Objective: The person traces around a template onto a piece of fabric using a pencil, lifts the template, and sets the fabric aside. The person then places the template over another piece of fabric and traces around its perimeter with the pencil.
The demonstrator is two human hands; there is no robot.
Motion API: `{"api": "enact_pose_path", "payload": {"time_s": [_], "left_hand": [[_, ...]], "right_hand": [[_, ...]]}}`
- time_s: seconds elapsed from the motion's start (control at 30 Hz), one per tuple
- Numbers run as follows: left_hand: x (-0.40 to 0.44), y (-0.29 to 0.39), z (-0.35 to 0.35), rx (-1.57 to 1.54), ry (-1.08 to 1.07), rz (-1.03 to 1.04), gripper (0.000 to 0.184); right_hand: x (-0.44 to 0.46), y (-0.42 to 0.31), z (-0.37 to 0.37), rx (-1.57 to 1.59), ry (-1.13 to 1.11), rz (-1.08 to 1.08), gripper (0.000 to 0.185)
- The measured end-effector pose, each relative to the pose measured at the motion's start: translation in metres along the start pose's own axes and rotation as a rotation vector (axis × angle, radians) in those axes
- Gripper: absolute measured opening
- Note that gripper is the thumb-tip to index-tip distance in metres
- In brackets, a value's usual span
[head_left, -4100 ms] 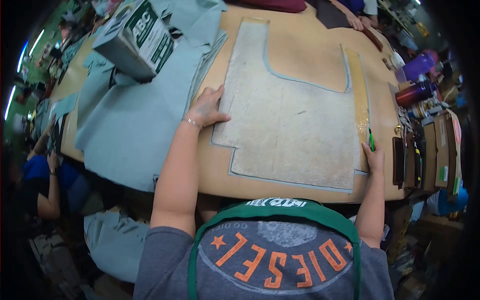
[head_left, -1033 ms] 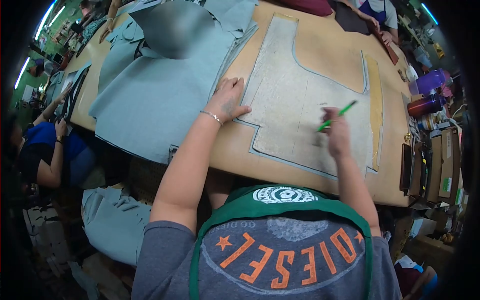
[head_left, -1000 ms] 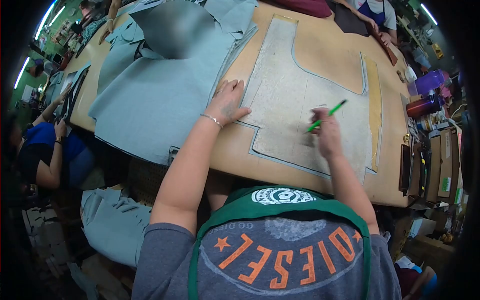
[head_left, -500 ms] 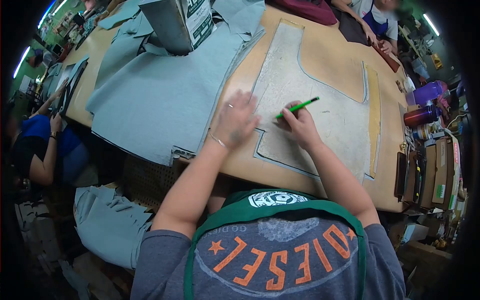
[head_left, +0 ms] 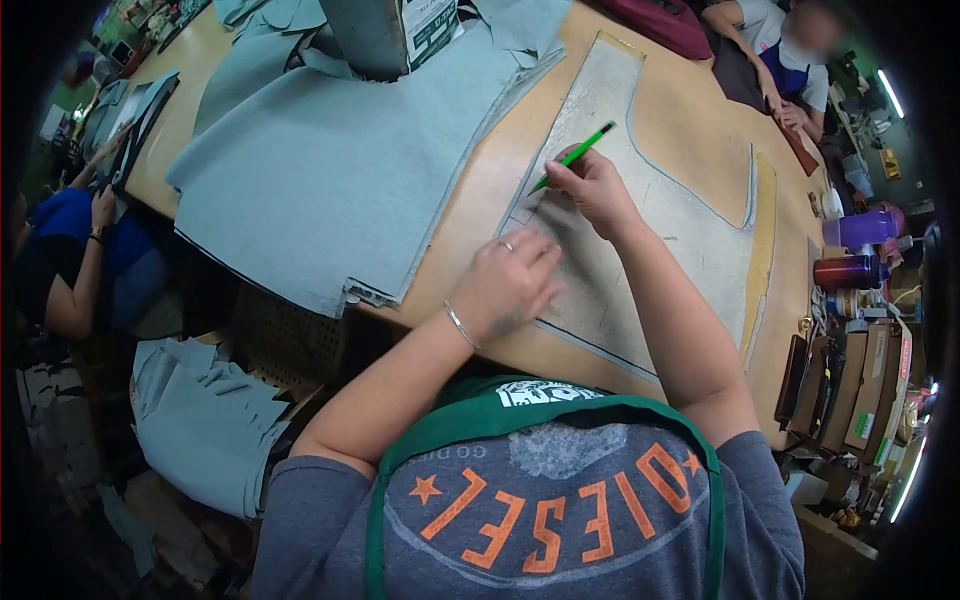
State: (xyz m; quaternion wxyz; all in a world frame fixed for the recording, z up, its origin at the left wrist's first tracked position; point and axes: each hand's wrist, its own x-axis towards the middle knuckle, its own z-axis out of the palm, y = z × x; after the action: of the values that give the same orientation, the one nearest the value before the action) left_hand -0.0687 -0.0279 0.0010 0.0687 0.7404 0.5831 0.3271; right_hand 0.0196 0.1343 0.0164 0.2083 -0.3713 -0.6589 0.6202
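Note:
A whitish flat pattern piece (head_left: 640, 220) with blue-grey edging lies on the tan table (head_left: 455, 255), a yellow strip (head_left: 764, 230) along its right side. My right hand (head_left: 592, 190) is closed round a green pencil (head_left: 583, 148), whose tip is at the pattern's left edge. My left hand (head_left: 512, 283) lies over the pattern's lower left part, a little blurred, with its fingers apart and nothing visible in it. Whether its fingertips press on the surface cannot be made out.
Blue-grey sheets (head_left: 330, 165) cover the table's left part, with a metal can (head_left: 375, 38) on them. Purple container (head_left: 862, 228), dark red bottle (head_left: 845, 271) and cardboard boxes (head_left: 858, 380) line the right edge. Co-workers sit at the far right (head_left: 790, 75) and left (head_left: 75, 260).
My right hand has moved left and up across the pattern with the green pencil. My left hand has shifted right and down from the pattern's left edge. The view has turned slightly.

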Motion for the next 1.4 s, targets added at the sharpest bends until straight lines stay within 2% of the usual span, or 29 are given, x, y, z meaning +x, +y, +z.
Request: {"api": "enact_pose_path", "payload": {"time_s": [0.1, 0.13, 0.23, 0.37, 0.47, 0.57, 0.67, 0.83, 0.9, 0.97, 1.07, 1.13, 1.17, 1.23, 1.3, 1.4], "left_hand": [[-0.021, 0.024, 0.011, 0.256, -0.075, -0.156, 0.051], [-0.027, 0.025, 0.014, 0.294, -0.176, -0.193, 0.062], [-0.029, 0.026, 0.013, 0.299, -0.182, -0.244, 0.063], [-0.028, 0.026, 0.014, 0.299, -0.178, -0.287, 0.065], [-0.027, 0.027, 0.013, 0.312, -0.176, -0.290, 0.066], [-0.024, 0.029, 0.011, 0.346, -0.176, -0.286, 0.067], [-0.012, 0.032, 0.008, 0.375, -0.199, -0.285, 0.069], [0.008, 0.037, 0.002, 0.395, -0.385, -0.324, 0.072], [0.009, 0.036, 0.003, 0.379, -0.385, -0.319, 0.073], [0.009, 0.036, 0.003, 0.364, -0.385, -0.321, 0.073], [0.010, 0.036, 0.002, 0.342, -0.400, -0.326, 0.073], [0.012, 0.037, 0.001, 0.337, -0.428, -0.334, 0.074], [0.012, 0.037, 0.001, 0.335, -0.445, -0.343, 0.074], [0.010, 0.038, 0.003, 0.322, -0.406, -0.345, 0.071], [0.009, 0.037, 0.004, 0.318, -0.398, -0.340, 0.067], [0.009, 0.035, 0.003, 0.319, -0.405, -0.310, 0.061]], "right_hand": [[0.000, 0.004, 0.014, -0.080, -0.205, 0.025, 0.016], [-0.003, 0.004, 0.020, -0.083, -0.216, 0.012, 0.020], [-0.005, 0.018, 0.029, -0.167, -0.271, -0.027, 0.022], [-0.008, 0.007, 0.032, -0.285, -0.255, 0.041, 0.022], [-0.006, 0.013, 0.034, -0.272, -0.295, -0.041, 0.015], [-0.006, 0.003, 0.032, -0.366, -0.228, -0.037, 0.023], [0.000, 0.002, 0.026, -0.386, -0.207, -0.044, 0.022], [0.020, 0.000, 0.008, -0.435, -0.061, -0.166, 0.023], [0.041, 0.011, -0.009, -0.373, 0.013, -0.176, 0.024], [0.061, 0.013, -0.024, -0.469, 0.123, -0.265, 0.025], [0.080, 0.016, -0.035, -0.455, 0.219, -0.240, 0.026], [0.076, 0.015, -0.033, -0.312, 0.216, -0.212, 0.023], [0.072, 0.016, -0.029, -0.239, 0.210, -0.195, 0.022], [0.045, 0.006, -0.013, -0.069, 0.002, -0.114, 0.018], [0.020, 0.009, 0.010, -0.108, -0.151, -0.070, 0.016], [-0.004, 0.002, 0.032, -0.180, -0.260, -0.024, 0.016]]}}
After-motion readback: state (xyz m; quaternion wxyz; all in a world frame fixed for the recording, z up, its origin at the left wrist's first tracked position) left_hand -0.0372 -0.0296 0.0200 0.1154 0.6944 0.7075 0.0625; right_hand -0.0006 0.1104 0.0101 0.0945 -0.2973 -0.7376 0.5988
